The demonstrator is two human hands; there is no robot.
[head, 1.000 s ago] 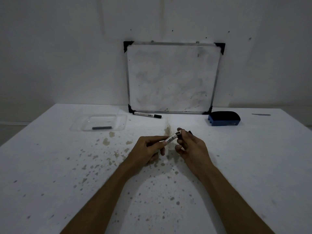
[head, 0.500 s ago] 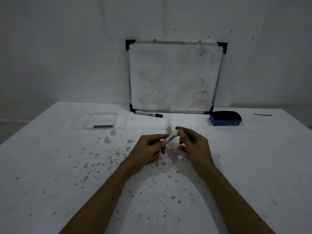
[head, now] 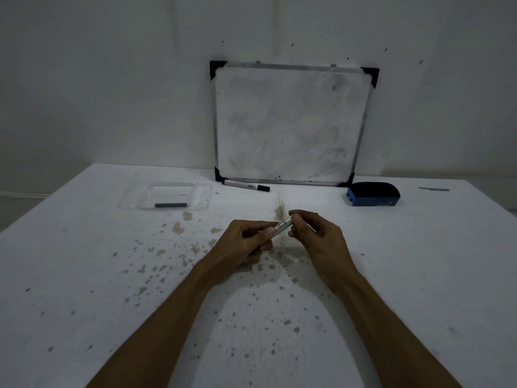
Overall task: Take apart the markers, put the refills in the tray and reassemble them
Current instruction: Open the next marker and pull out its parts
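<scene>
Holding the marker [head: 282, 226] between them above the near middle of the desk [head: 84, 289], both hands work close together. The left hand [head: 242, 243] is closed around the white barrel, with the thumb and first finger pinching it, so I think it serves to keep the barrel from turning. The right hand [head: 317, 238] has its fingertips closed on the far right end of the marker, where an end piece would sit; the part under the fingers is hidden, so I cannot tell if it is a cap or a plug. This hold fits twisting or pulling that end off, or pressing it back on.

Farther to the left lies the clear tray [head: 207, 193], and one dark refill [head: 170, 205] lies inside it near its front wall, so one marker seems already emptied. At the far side a second marker [head: 246, 185] with a black cap lies just in front of the whiteboard [head: 288, 124], which leans on the wall. A blue eraser [head: 373, 195] sits to the far right, out of the way.
</scene>
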